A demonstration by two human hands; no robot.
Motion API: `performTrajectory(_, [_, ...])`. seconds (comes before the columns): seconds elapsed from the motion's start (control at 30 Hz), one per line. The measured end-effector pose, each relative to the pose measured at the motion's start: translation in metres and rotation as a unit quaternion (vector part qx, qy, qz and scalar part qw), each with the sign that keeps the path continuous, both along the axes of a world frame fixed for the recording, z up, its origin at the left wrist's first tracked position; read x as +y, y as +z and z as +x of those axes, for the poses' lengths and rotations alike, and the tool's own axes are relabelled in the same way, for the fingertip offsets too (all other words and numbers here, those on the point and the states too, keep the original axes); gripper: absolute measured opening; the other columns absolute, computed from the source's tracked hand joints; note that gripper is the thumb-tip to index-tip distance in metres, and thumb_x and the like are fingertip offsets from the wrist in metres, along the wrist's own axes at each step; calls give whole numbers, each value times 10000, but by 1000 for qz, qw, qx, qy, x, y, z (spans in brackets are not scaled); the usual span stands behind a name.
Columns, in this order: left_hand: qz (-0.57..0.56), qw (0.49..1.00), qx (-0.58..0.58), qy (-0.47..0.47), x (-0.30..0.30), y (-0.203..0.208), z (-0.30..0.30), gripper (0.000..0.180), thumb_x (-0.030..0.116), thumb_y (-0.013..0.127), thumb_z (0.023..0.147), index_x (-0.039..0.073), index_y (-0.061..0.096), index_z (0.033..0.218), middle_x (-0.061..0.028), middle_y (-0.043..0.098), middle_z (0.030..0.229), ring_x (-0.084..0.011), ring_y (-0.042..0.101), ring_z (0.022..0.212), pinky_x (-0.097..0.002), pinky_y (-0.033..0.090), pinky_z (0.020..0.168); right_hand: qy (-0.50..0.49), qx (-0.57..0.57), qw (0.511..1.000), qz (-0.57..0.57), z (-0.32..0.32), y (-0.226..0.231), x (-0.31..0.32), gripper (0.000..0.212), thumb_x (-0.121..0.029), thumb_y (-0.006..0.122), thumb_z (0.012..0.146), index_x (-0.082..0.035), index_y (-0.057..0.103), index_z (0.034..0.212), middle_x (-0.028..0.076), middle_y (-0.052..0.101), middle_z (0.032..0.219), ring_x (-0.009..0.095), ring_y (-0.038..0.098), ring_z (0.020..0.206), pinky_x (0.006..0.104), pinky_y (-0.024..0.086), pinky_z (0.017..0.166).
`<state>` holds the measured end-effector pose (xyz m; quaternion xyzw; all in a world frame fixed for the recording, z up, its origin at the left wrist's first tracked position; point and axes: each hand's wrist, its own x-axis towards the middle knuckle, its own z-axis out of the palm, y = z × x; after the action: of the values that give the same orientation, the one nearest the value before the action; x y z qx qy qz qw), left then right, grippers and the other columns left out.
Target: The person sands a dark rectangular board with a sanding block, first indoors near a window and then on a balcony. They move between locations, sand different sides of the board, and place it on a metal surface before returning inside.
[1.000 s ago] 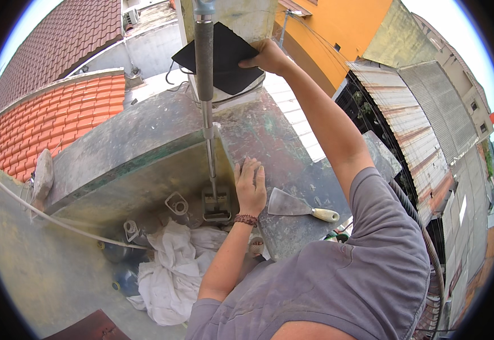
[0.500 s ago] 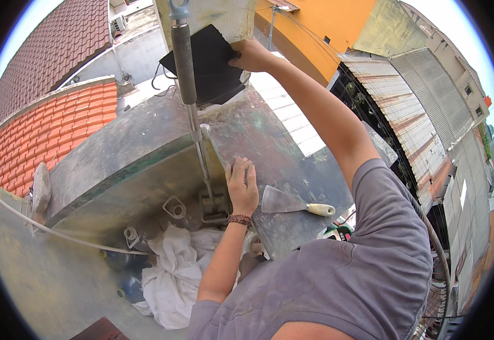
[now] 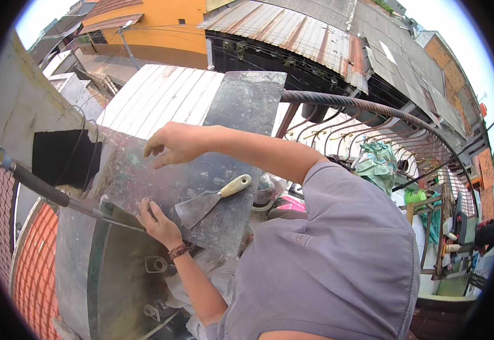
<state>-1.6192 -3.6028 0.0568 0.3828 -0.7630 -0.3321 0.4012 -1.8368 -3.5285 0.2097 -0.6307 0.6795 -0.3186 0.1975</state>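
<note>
My left hand point(image 3: 161, 224) rests at the edge of a stained grey ledge point(image 3: 224, 122), fingers apart and nothing in them. Above the same ledge my right hand point(image 3: 178, 144) hangs with loosely bent, parted fingers, also holding nothing. A broad-bladed putty knife point(image 3: 197, 211) with a pale handle lies on the ledge, just right of my left hand. To the left, a black sheet point(image 3: 65, 161) stands against the worn pale wall, away from both hands. A metal pole point(image 3: 48, 190) with a dark grip slants past it toward my left hand.
White cloth point(image 3: 193, 283) and a clear container point(image 3: 156, 264) lie in the hollow below my left arm. A curved metal railing point(image 3: 366, 103) runs on the right, with a green bag point(image 3: 376, 161) by it. Beyond the ledge spreads a white corrugated roof point(image 3: 156, 96).
My right hand has let go of the black sheet and come back over the ledge. The view has swung right, bringing the railing in. My left hand stays at the ledge edge.
</note>
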Motion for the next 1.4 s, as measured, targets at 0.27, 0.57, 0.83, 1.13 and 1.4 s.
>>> performTrajectory(0.27, [-167, 933, -291, -133, 60, 25, -4, 589, 474, 395, 1024, 81, 402, 1462, -191, 336, 1540, -357, 286, 1438, -544, 153, 1182, -133, 27, 991, 5, 40, -112, 187, 483, -252, 754, 779, -66, 646, 1211, 134, 622, 1201, 299, 536, 1198, 439, 403, 1000])
performTrajectory(0.57, [-248, 817, -507, -114, 54, -11, -14, 589, 542, 204, 1041, 251, 253, 1551, -87, 202, 1620, -330, 186, 1486, -590, 199, 1152, -221, 197, 952, -81, 66, -151, 171, 290, -218, 692, 806, -108, 661, 1073, 52, 618, 1090, 223, 541, 1128, 380, 392, 941])
performTrajectory(0.83, [-206, 868, -446, -68, 57, -12, -2, 505, 396, 234, 1070, 169, 345, 1508, -64, 319, 1572, -315, 292, 1442, -520, 345, 1108, -266, 184, 939, -120, 91, -141, 220, 260, -200, 656, 822, -62, 605, 1037, 83, 570, 1054, 252, 537, 1061, 373, 434, 863])
performTrajectory(1.13, [164, 939, -186, -237, 205, 67, -71, 688, 533, 405, 997, 32, 361, 1466, -223, 484, 1387, -345, 540, 1198, -488, 449, 969, -344, 144, 917, -141, 122, -131, 415, 386, -133, 683, 791, -50, 517, 1129, 119, 517, 1069, 296, 528, 1011, 412, 446, 849])
performTrajectory(1.4, [493, 682, -203, -501, 288, 48, -165, 687, 539, 489, 960, -52, 455, 1309, -213, 622, 1139, -350, 674, 899, -464, 589, 683, -515, 183, 831, -100, 125, -115, 490, 376, -151, 661, 829, -37, 528, 1162, 158, 536, 1116, 316, 551, 1049, 418, 453, 887])
